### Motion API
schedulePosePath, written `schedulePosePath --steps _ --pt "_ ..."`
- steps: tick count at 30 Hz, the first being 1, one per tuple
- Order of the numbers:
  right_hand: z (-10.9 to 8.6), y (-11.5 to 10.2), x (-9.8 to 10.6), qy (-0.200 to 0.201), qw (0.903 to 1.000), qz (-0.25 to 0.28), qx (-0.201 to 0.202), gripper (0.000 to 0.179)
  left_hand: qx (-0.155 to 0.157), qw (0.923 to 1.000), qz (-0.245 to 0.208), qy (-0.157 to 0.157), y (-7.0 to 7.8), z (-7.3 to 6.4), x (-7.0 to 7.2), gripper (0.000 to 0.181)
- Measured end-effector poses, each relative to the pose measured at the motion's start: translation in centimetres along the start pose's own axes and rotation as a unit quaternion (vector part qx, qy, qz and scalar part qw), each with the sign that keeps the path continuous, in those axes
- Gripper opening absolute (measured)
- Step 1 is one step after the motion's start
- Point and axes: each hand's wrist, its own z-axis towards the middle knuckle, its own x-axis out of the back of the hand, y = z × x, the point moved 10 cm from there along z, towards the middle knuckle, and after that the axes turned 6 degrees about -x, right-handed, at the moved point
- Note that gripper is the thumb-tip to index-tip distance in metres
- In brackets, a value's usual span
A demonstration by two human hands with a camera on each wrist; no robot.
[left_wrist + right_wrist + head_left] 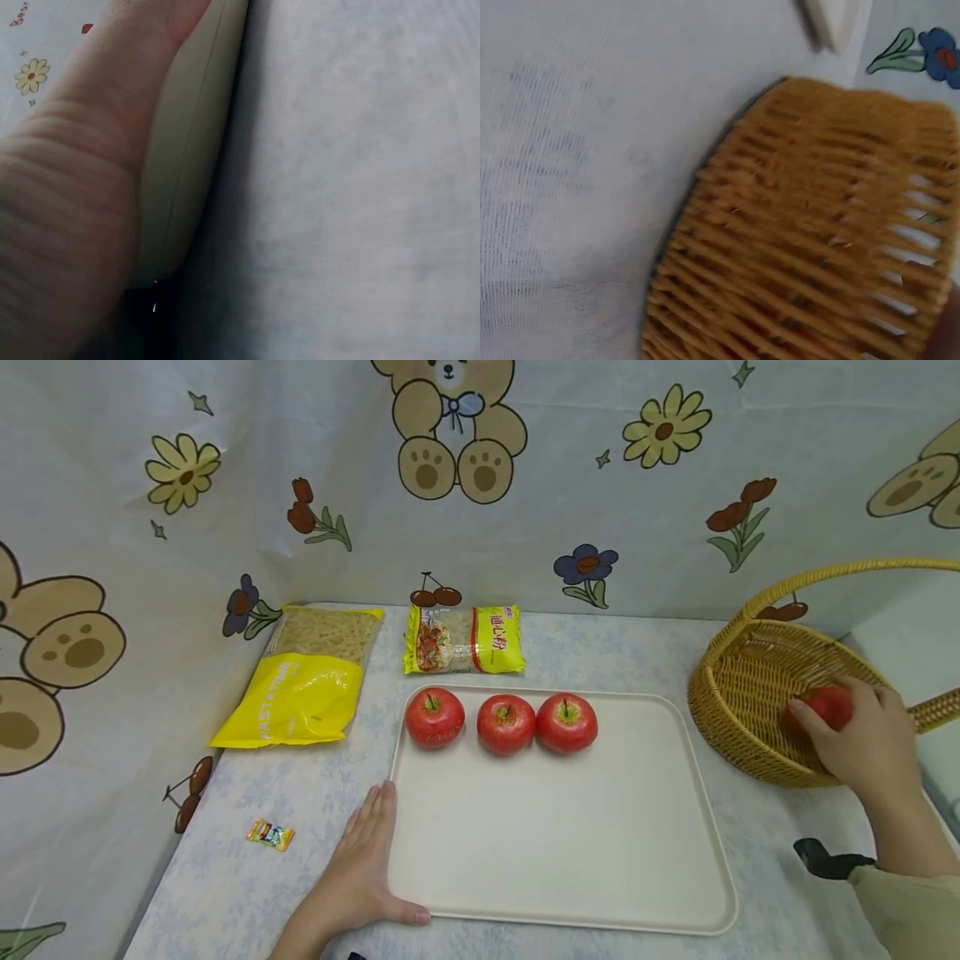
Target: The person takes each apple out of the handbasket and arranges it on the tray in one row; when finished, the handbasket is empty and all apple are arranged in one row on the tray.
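My left hand (pixel 356 868) lies against the near left corner of a cream tray (pixel 562 843), fingers straight along its left side and thumb at its front edge. Close up in the left wrist view, the hand (pixel 75 187) presses beside the tray's rounded wall (pixel 187 150). Inside a wicker basket (pixel 738 685), my right hand (pixel 873 735) grips a red apple (pixel 834 703) from above, thumb on its near left side. The right wrist view is mostly filled by the woven side of the basket (pixel 802 225). Along the tray's back edge sit three red apples (pixel 435 717).
A yellow pasta bag (pixel 303 693) lies at the back left, and a smaller yellow noodle packet (pixel 495 639) behind the tray. Left of my left hand is a small wrapped sachet (pixel 271 834). The basket's tall handle (pixel 810 578) arches over its opening. A patterned cloth (pixel 525 527) hangs behind the table.
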Motion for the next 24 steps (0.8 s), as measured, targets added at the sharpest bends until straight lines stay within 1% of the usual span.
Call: schedulePosePath --steps 6,11,15,17,21,24 --pt "1.5 2.8 -1.3 -0.031 0.9971 0.003 -0.07 0.098 -0.001 1.0 0.002 0.004 0.0 0.0 0.0 0.168" --pt "2.3 3.9 -2.0 -0.055 0.9935 0.012 -0.1 0.104 -0.009 0.9999 -0.004 0.013 0.2 0.0 0.2 0.168" --pt "2.7 4.3 -2.6 -0.068 0.9915 0.018 -0.109 0.111 -0.008 0.9998 -0.012 0.011 0.3 -0.1 0.2 0.167" --pt "2.9 4.3 -2.9 -0.079 0.9907 0.021 -0.109 0.116 -0.001 0.9999 -0.011 0.003 0.2 -0.1 0.1 0.167" --pt "2.9 4.2 -3.3 -0.093 0.99 0.015 -0.105 0.121 0.003 1.0 -0.005 0.002 0.2 0.0 0.1 0.167" --pt "2.9 3.9 -3.4 -0.088 0.9919 0.016 -0.09 0.12 0.004 1.0 -0.004 0.002 0.2 0.0 0.1 0.167"
